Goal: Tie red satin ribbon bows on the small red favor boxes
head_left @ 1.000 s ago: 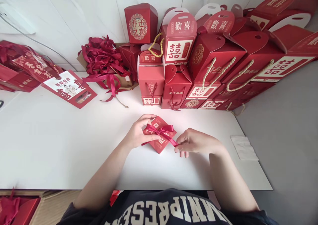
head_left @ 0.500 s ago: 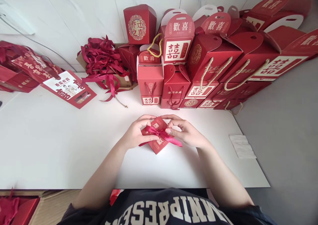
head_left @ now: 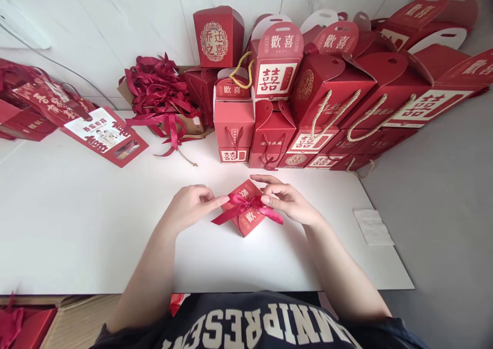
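A small red gift box (head_left: 246,226) with white lettering lies turned cornerwise on the white table. Around it runs a dark pink satin ribbon (head_left: 227,214), knotted into a bow on top, its two tails spreading left and right. My left hand (head_left: 192,205) is at the bow's left side, fingers curled and thumb tip at the left loop, seemingly pinching it. On the other side, my right hand (head_left: 287,200) pinches the right loop between thumb and finger, with its other fingers reaching over the box's far right side.
Stacked red gift boxes (head_left: 327,87) with rope handles stand along the wall. A cardboard box (head_left: 192,127) heaped with loose ribbons (head_left: 157,92) is left of them. Flat printed red packaging (head_left: 110,135) lies at left, a white tissue (head_left: 373,226) at right.
My left hand has moved left off the box's side, uncovering the bow's left tail and more of the lid. The bow looks fuller. My right hand has barely shifted.
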Demonstrator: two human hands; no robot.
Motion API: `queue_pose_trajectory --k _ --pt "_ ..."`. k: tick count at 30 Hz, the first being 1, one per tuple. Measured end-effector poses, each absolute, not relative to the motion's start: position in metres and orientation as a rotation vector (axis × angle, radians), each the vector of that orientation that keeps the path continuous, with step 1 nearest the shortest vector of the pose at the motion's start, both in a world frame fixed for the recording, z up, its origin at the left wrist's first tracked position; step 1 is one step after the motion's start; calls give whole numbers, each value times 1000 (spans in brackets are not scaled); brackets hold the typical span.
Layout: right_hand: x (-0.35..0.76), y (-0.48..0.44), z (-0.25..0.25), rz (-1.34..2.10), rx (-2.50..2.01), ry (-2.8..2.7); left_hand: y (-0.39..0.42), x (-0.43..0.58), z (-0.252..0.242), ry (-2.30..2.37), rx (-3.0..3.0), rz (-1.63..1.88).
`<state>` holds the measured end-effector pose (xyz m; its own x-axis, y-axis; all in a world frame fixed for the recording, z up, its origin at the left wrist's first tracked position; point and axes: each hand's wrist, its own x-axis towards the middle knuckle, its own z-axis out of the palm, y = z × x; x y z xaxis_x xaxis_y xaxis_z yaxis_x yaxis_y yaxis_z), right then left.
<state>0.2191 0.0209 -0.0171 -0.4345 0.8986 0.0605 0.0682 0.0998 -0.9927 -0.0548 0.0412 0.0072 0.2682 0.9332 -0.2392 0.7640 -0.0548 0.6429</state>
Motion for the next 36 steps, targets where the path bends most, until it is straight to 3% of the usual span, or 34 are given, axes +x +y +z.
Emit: queue_pose_trajectory --k 4,11,23,36 --pt "218 22 -18 1367 -914 -1654 43 -62 8 1189 1552 36" --pt "217 21 -18 1403 -872 -1623 42 -45 1 860 1411 112" --pt "220 26 -26 1492 -986 -1553 46 -47 -1 892 1418 188" --pt "222 29 -32 1306 -1010 -1607 50 -52 3 895 1625 140"
